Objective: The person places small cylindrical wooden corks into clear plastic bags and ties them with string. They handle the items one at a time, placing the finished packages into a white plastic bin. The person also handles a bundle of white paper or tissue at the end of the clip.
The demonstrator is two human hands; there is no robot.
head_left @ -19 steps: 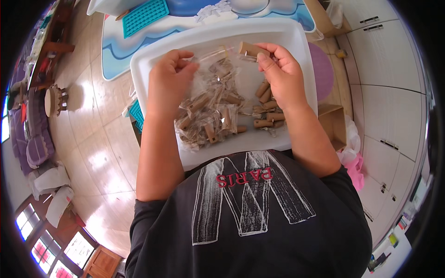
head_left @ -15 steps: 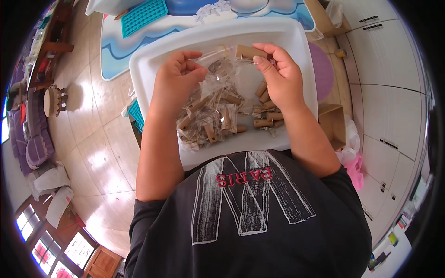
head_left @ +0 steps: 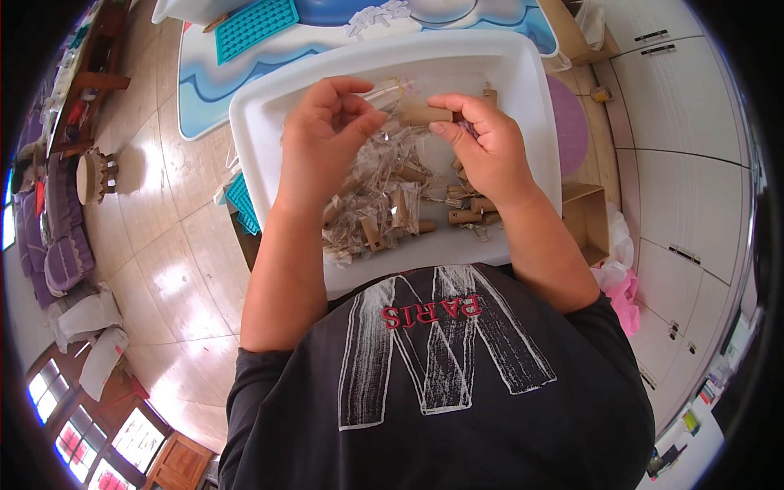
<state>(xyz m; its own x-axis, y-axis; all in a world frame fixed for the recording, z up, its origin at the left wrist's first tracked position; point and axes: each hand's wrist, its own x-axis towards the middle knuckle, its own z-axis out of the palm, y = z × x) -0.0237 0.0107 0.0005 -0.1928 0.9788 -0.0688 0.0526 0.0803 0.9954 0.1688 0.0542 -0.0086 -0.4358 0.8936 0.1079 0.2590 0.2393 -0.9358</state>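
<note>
Over a white plastic tub [head_left: 245, 122], my right hand [head_left: 494, 151] pinches a small brown cardboard-coloured cylinder [head_left: 426, 113] between thumb and fingers. The cylinder lies roughly level and points to the left. My left hand [head_left: 322, 143] is curled, thumb close to the fingers, on a clear plastic bag [head_left: 388, 100] at the cylinder's left end. Glare on the film hides whether the end is inside the bag. Below my hands lies a pile of bagged brown cylinders [head_left: 371, 220]; loose cylinders [head_left: 465, 216] with metal-looking bits lie to its right.
One more cylinder [head_left: 489, 95] stands near the tub's far right corner. Beyond the tub is a blue-and-white patterned table [head_left: 204, 102] with a teal grid tray [head_left: 256, 31] and white pieces [head_left: 377, 18]. A cardboard box [head_left: 584, 220] sits at right, before white cabinets [head_left: 682, 98].
My right hand has moved the cylinder left and slightly down, toward the bag. My left hand has shifted a little to the right. A standing cylinder at the far right corner now shows.
</note>
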